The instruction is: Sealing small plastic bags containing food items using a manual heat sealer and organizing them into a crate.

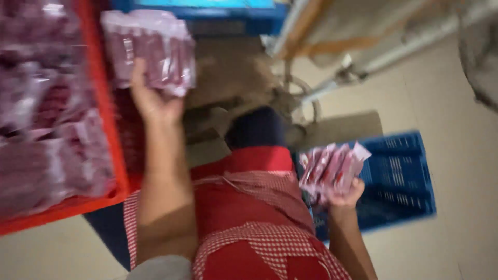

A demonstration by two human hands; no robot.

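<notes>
The left hand (150, 98) grips a bundle of pink packets (150, 49), long side lying sideways, beside the red crate (106, 119); the right hand (345, 194) grips tilted packets (332, 168) over the blue crate (410, 176); bare floor lies rightward.

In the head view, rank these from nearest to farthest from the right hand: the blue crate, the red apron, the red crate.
From the right hand, which grips a small bundle of packets:
1. Blue crate, right beside and behind the hand.
2. Red apron, to its left, over the lap.
3. Red crate, far left.
</notes>
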